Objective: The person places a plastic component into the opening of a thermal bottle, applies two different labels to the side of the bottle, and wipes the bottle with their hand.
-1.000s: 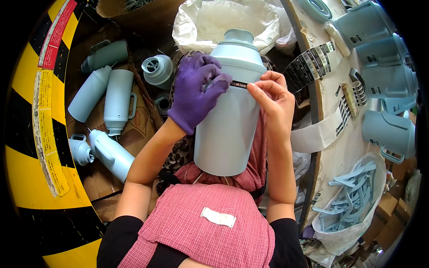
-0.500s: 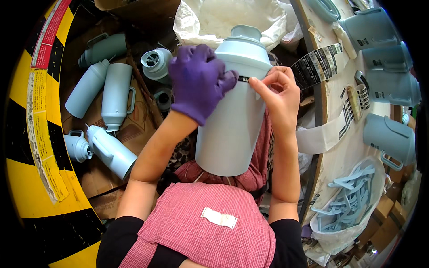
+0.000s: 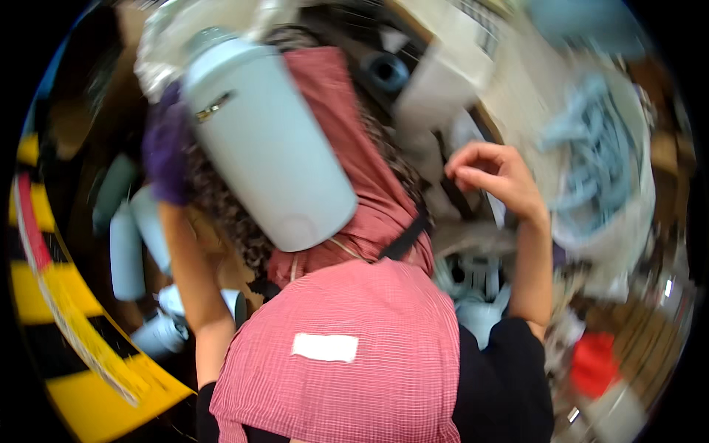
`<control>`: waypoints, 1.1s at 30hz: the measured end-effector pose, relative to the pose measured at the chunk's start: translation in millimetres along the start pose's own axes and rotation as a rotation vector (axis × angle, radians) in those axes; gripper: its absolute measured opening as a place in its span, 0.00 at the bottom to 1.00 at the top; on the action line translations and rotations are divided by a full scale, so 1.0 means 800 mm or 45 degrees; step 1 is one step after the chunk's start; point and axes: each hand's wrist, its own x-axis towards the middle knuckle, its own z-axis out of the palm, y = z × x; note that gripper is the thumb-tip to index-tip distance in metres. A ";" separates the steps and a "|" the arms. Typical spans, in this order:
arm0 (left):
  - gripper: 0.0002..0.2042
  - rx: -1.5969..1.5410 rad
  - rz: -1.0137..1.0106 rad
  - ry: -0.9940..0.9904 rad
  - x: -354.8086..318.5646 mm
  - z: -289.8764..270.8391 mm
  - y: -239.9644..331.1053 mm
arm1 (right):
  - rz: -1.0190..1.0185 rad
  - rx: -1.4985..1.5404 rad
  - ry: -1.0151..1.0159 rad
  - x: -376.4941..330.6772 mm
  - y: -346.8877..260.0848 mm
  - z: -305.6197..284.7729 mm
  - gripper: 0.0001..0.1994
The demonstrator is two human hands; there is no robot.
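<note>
A large light-blue thermos flask body leans across my lap, its neck toward the upper left. A small dark label is on its side near the shoulder. My left hand, in a purple glove, is against the flask's left side and grips it; motion smears its fingers. Away to the right, my bare right hand hangs in the air, apart from the flask. Its fingers are loosely curled beside the thumb, with nothing visible in them.
Several blue flasks lie at the left beside a yellow-and-black striped edge. A white sack stands behind the flask body. At the right, a clear bag of blue plastic strips is beside the bench. Blue parts lie below my right forearm.
My view has swung to the right. My right hand has left the label and moved right, away from the flask. My left hand has shifted from near the label to the flask's left side.
</note>
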 end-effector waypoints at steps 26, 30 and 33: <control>0.24 0.588 0.898 -0.255 0.085 -0.166 0.068 | 0.670 -0.235 1.973 -0.195 0.514 0.086 0.41; 0.23 0.516 0.901 -0.107 0.043 -0.079 0.011 | 1.122 -0.576 0.917 -0.260 0.270 0.052 0.30; 0.22 0.530 0.919 -0.073 -0.002 -0.022 0.000 | 0.238 -0.235 1.173 -0.230 0.123 0.059 0.25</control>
